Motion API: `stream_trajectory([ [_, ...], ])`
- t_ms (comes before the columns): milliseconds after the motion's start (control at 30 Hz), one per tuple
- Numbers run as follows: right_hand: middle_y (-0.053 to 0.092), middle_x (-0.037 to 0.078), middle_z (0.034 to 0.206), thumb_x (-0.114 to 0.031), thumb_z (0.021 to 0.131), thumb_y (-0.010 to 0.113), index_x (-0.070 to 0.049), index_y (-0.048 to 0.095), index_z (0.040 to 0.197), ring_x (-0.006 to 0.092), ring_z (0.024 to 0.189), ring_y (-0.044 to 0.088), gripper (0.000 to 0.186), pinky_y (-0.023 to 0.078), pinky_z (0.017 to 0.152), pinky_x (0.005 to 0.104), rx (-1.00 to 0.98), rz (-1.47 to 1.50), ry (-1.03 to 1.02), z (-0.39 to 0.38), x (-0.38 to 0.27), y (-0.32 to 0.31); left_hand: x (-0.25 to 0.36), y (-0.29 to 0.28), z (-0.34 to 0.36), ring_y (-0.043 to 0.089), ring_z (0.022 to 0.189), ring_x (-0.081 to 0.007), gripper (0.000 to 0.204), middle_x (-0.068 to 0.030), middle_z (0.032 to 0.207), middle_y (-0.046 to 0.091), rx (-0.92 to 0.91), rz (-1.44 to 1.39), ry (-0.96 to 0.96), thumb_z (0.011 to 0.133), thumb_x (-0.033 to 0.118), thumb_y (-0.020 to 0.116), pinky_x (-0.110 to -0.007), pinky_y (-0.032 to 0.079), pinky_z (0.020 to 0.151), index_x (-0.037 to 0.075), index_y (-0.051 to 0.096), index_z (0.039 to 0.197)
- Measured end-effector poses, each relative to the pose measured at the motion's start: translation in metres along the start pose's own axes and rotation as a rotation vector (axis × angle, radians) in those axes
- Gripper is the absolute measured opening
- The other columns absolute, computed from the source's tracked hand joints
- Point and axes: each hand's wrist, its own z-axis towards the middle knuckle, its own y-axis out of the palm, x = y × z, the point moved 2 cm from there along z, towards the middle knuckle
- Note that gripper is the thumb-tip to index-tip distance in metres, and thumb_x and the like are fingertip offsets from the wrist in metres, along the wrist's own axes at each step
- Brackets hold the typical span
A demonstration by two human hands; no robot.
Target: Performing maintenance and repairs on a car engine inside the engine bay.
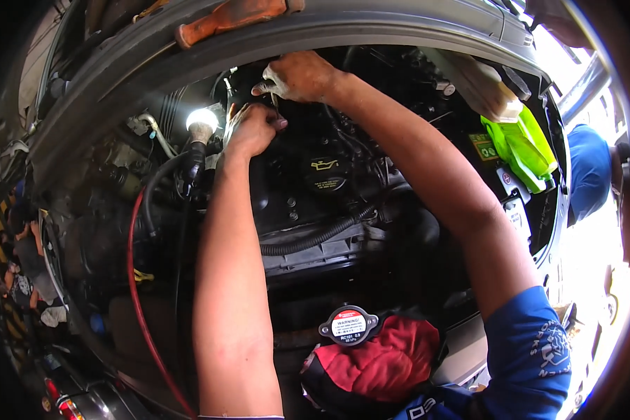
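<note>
Both my arms reach deep into a car's engine bay, over the dark engine cover [294, 189]. My left hand [252, 129] is bent in at the back of the engine with its fingers curled, and whatever they grip is hidden. Just above and to its right, my right hand [302, 75] is closed with the thumb and finger drawn together. A thin light-coloured piece [275, 103] shows below its fingers; its kind is too small to tell. A lit bulb lamp [202, 122] stands close to the left of my left hand.
A black oil filler cap [327, 176] and a corrugated hose [322, 243] lie below my hands. A red cable [133, 266] runs down the left. Near me are the radiator cap [348, 325] and a red cloth [388, 360]. At right sits a bright green item [521, 150]. An orange-handled tool [234, 19] lies beyond.
</note>
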Motion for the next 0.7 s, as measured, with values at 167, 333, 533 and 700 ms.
stream_trajectory([
  [167,0.071,0.019,0.094,-0.041,0.089,0.065,-0.009,0.07,0.102,0.0365,0.097,0.068,0.035,0.053,0.086,0.0465,-0.075,-0.01,-0.136,0.0,-0.004,-0.004,-0.002,0.002,0.002,0.067,0.099,-0.0334,0.026,-0.0173,0.096,0.072,0.015,0.002,0.053,0.085,0.03,0.075,-0.043,0.048,0.093,0.004,0.076,0.089],
  [333,0.071,0.021,0.095,-0.043,0.088,0.067,-0.006,0.072,0.095,0.038,0.094,0.069,0.038,0.054,0.086,0.0466,0.014,0.012,-0.128,-0.001,-0.006,-0.002,-0.006,0.004,0.004,0.067,0.096,-0.0305,0.025,-0.0162,0.095,0.071,0.021,0.007,0.038,0.086,0.027,0.075,-0.041,0.048,0.09,0.002,0.075,0.09],
  [533,0.069,0.018,0.082,-0.047,0.086,0.069,-0.002,0.069,0.084,0.0391,0.084,0.066,0.046,0.051,0.08,0.0485,0.162,0.0,-0.127,0.002,-0.002,0.005,-0.001,0.004,-0.002,0.068,0.09,-0.026,0.02,-0.0157,0.091,0.071,0.008,-0.089,-0.02,0.088,0.018,0.074,-0.038,0.05,0.084,-0.002,0.072,0.092],
  [700,0.07,0.017,0.089,-0.047,0.085,0.071,-0.002,0.069,0.101,0.0377,0.087,0.066,0.048,0.05,0.08,0.0482,0.284,0.027,-0.253,-0.004,-0.01,-0.018,0.0,0.001,-0.001,0.067,0.099,-0.0279,0.021,-0.0168,0.102,0.071,-0.011,-0.093,0.01,0.09,0.021,0.072,-0.038,0.05,0.087,0.0,0.073,0.092],
])
